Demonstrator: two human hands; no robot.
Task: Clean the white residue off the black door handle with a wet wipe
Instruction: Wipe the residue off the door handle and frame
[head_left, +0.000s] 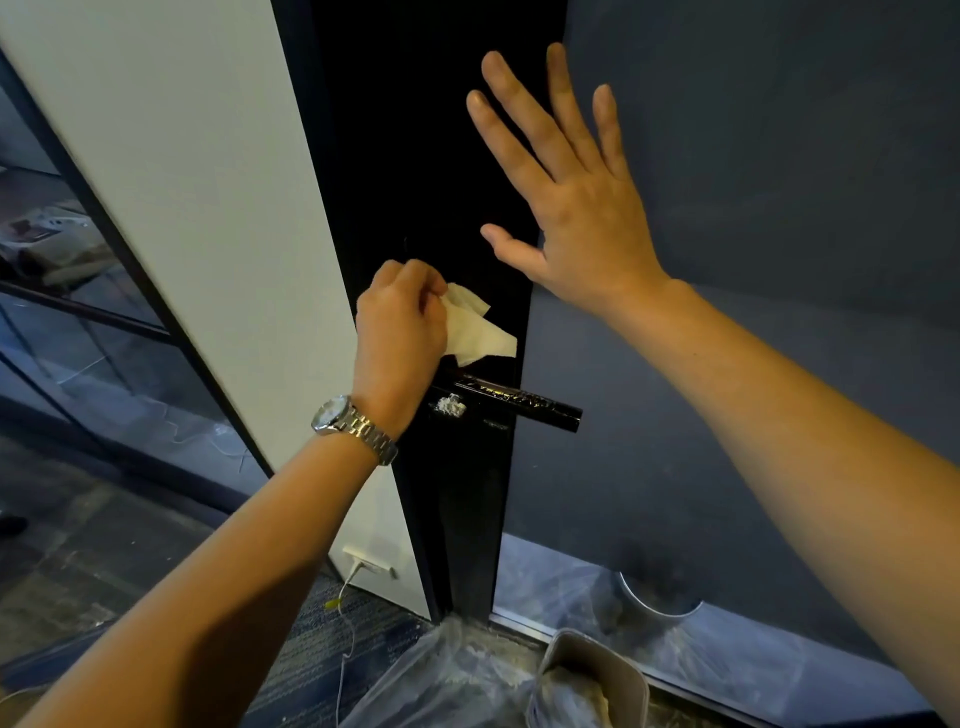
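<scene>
While the person's left grip (400, 332) is clenched around a crumpled white wipe (480, 327), it sits against the black door (415, 156) just above the handle (519, 402). I cannot tell whether the wipe touches the handle. The handle is a glossy black lever sticking out to the right, below the wipe. It carries pale streaks along its top, and a clump of white residue (451, 406) lies on the door plate beside its base. A metal watch (353, 423) is on the left wrist.

Higher up, the right grip (576, 208) is released, with straight, spread fingers over the seam between the door and the blue-grey wall (753, 156), holding nothing. Left of the door stands a white panel (208, 208) with a socket (369, 564) near the floor. A grey bin (592, 675) and clear plastic sheeting (457, 670) lie on the floor below.
</scene>
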